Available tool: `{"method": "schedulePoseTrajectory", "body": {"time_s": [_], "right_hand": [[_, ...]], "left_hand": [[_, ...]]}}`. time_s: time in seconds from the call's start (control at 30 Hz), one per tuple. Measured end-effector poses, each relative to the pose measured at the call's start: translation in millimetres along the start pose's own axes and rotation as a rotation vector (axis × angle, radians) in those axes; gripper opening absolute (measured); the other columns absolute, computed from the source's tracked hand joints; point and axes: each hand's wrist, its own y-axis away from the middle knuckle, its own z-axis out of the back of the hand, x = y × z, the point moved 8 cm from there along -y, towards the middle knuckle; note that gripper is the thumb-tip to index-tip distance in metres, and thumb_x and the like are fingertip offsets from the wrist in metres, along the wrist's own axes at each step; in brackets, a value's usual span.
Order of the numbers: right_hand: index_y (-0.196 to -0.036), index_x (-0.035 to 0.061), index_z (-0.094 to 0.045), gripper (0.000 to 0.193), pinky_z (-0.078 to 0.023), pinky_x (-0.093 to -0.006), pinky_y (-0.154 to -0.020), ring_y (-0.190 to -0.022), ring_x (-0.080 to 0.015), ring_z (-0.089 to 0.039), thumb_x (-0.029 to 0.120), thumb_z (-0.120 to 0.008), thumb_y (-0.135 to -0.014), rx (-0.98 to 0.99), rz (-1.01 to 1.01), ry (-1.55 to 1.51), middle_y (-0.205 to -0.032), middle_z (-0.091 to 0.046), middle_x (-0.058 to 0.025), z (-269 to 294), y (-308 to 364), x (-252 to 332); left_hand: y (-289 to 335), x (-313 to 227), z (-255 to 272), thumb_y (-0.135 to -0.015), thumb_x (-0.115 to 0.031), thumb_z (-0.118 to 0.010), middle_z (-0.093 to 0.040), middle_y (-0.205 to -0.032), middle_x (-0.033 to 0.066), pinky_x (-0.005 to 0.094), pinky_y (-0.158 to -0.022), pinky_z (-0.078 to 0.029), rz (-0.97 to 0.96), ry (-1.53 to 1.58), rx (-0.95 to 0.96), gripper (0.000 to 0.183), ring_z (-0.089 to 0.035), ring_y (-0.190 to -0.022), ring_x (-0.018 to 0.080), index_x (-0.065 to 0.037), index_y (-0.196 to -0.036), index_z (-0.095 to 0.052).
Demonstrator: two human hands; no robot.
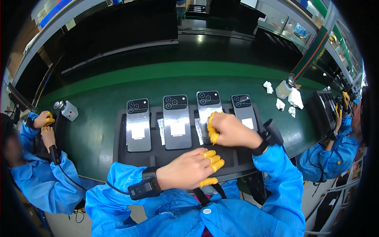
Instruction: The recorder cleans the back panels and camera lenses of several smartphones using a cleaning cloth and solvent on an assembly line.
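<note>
Four dark smartphones lie back side up in a row on a black foam tray [118, 138]: a leftmost smartphone [138, 118], a second smartphone [176, 112], a third smartphone [205, 108] and a rightmost smartphone [240, 110]. White labels show on all but the third, whose lower part is partly covered. My right hand [231, 128], in yellow finger cots, is curled closed over that third smartphone; anything in its fingertips is hidden. Below it, at the tray's near edge, my left hand [189, 168] is held with fingers stretched and thumb apart, nothing in it.
Crumpled white wipes [295, 98] lie around a pump bottle [283, 89] on the green table [98, 118] at right. Another pump bottle [68, 110] stands at left. Co-workers in blue sit on both sides, a left person's hand [48, 136] and a right person's hand [338, 118] showing.
</note>
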Motion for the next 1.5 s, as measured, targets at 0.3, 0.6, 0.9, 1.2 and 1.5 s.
{"method": "schedulePoseTrajectory", "body": {"time_s": [0.3,0.6,0.9,1.2,1.5], "right_hand": [[-0.091,-0.0019,-0.065,0.013,-0.053,-0.0302,-0.07,-0.077,-0.0172,-0.063,0.008,-0.058,-0.087,0.085,-0.541,-0.977,-0.088,-0.065,-0.0074,-9,13,-54],[-0.099,0.0034,-0.064,0.024,-0.053,-0.0374,-0.071,-0.082,-0.0212,-0.064,0.025,-0.052,-0.098,-0.708,-0.161,-1.766,-0.1,-0.065,-0.009,81,8,-57],[-0.083,-0.0077,-0.066,0.024,-0.054,-0.0466,-0.078,-0.087,-0.0439,-0.062,0.011,-0.066,-0.067,-0.022,0.163,0.069,-0.092,-0.061,-0.0263,-29,-86,85],[-0.085,-0.0042,-0.068,0.026,-0.052,-0.0475,-0.076,-0.093,-0.0392,-0.061,0.019,-0.069,-0.074,0.097,0.11,0.197,-0.09,-0.062,-0.0221,-61,-81,85],[-0.089,0.0044,-0.064,0.016,-0.051,-0.0332,-0.077,-0.08,-0.0178,-0.061,0.017,-0.055,-0.094,-0.379,-0.188,-1.892,-0.089,-0.064,-0.0084,20,-106,-19]], "left_hand": [[5,5,0,-0.093,-0.039,-0.063,-0.061,-0.127,0.0218,0.0488,-0.115,-0.035,0.038,-0.172,-0.053,0.057,-0.056,-0.125,0.0356,0.003,-0.131,-0.058],[3,31,-4,-0.091,-0.058,-0.059,-0.054,-0.136,0.0282,0.05,-0.118,-0.03,0.191,-0.129,-0.055,0.079,-0.05,-0.131,0.04,0.007,-0.136,-0.05],[18,2,-6,-0.087,-0.049,-0.066,-0.064,-0.117,0.0258,0.047,-0.106,-0.041,0.198,0.133,0.091,0.069,-0.059,-0.113,0.0414,0.008,-0.125,-0.058],[67,-29,31,-0.091,-0.04,-0.065,-0.068,-0.103,0.0174,0.0429,-0.102,-0.045,0.048,0.192,-0.026,0.047,-0.065,-0.102,0.0323,0.003,-0.109,-0.066],[83,36,24,-0.09,-0.059,-0.059,-0.055,-0.14,0.0231,0.0511,-0.118,-0.029,0.336,-0.165,-0.138,0.078,-0.048,-0.134,0.0404,0.002,-0.139,-0.052]]}}
